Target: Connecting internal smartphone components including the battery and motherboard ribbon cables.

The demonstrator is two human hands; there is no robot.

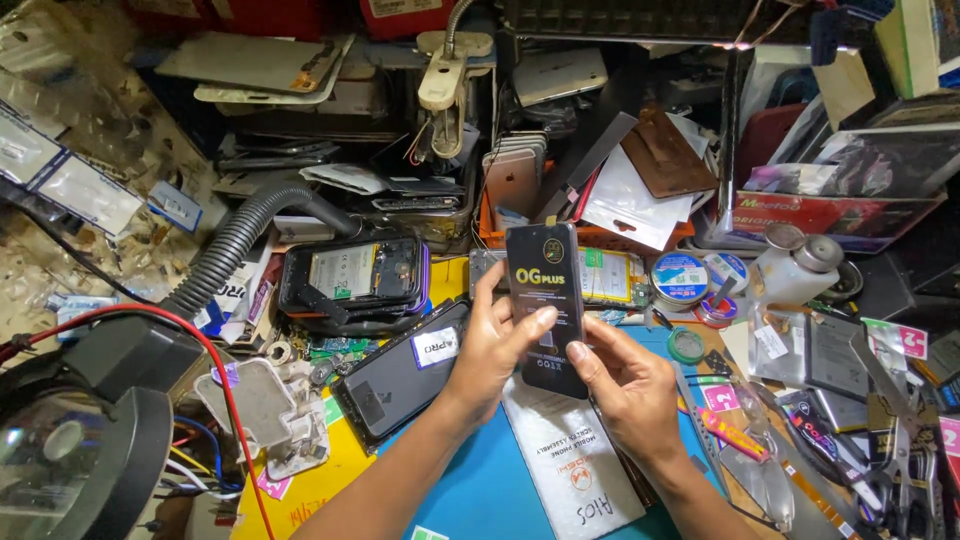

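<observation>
Both of my hands hold a slim black phone-sized package (545,290) upright over the bench. My left hand (497,345) grips its left edge, thumb laid across the front. My right hand (628,385) pinches its lower right corner. Just left of the hands lies a black phone (400,370) face down with a small label on it. Behind it sits an opened phone (352,275) with its insides showing. A white flat sleeve (570,460) lies on the blue mat (480,490) under my wrists.
A grey corrugated hose (235,245) runs to a magnifier lamp (70,450) at the lower left, with a red wire beside it. Tape rolls (680,278), a white bottle (795,270), tweezers and packaged parts crowd the right. Stacked phones and boxes fill the back.
</observation>
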